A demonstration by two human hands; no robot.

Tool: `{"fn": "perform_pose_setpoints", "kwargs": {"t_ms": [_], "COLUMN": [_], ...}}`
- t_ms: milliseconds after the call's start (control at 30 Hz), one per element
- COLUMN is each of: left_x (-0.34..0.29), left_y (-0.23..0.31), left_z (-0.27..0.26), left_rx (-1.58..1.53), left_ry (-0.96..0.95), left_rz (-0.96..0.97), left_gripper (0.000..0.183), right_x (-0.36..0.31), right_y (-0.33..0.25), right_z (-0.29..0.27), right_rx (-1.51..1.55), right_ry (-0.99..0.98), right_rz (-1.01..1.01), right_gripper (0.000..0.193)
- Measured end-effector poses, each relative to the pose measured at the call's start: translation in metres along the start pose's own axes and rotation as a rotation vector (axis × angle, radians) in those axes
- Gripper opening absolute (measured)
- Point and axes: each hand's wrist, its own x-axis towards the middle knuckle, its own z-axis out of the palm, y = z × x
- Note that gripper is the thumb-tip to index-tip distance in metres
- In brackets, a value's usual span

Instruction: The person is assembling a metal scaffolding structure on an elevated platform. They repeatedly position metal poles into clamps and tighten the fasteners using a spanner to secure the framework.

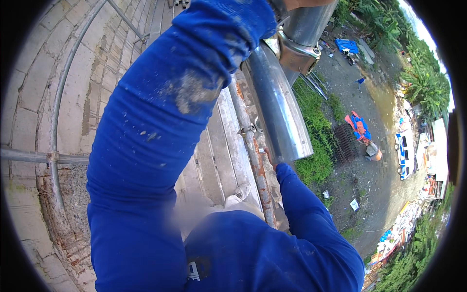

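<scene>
My left arm, in a dirt-stained blue sleeve, reaches up to the top edge, where a dark band circles the wrist. Only part of my left hand [302,4] shows, across the upper end of a thick steel pipe [309,24]; its fingers are cut off. Below it, a metal scaffold clamp [299,51] sits where that pipe meets a shiny steel pipe [281,104], whose open end slants toward me. My right arm stretches out beneath this open end. Just a sliver of my right hand [269,156] appears beside the shiny pipe, which hides its fingers.
I am high on scaffolding. A plank walkway [221,151] lies below, with a rusty rail [260,175] along its right side. A block wall [36,112] and grey tube rails [61,87] stand left. Far down at right are grass [314,151], a cement mixer [373,151] and a vehicle [404,153].
</scene>
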Motion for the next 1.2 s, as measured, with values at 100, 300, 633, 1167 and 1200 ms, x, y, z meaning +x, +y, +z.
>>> {"fn": "perform_pose_setpoints", "kwargs": {"t_ms": [100, 300, 633, 1167, 1200], "left_x": [0.002, 0.012, 0.007, -0.004, -0.006], "left_y": [0.034, 0.002, 0.042, 0.032, 0.026], "left_z": [0.015, 0.006, 0.031, 0.037, 0.035], "left_rx": [-0.364, -0.493, -0.626, -0.694, -0.664], "left_ry": [0.177, 0.067, 0.150, 0.105, 0.097], "left_rz": [-0.355, -0.352, -0.586, -0.433, -0.395], "left_gripper": [0.039, 0.040, 0.033, 0.037, 0.038], "right_x": [0.005, -0.005, -0.006, 0.001, 0.001], "right_y": [-0.007, -0.063, -0.024, -0.013, -0.013], "right_z": [-0.023, -0.040, -0.031, -0.034, -0.031], "right_rx": [0.047, -0.067, -0.221, -0.120, -0.117], "right_ry": [-0.238, -0.316, -0.127, -0.162, -0.170], "right_rz": [0.346, 0.255, 0.259, 0.089, 0.086], "right_gripper": [0.047, 0.049, 0.046, 0.039, 0.039]}}
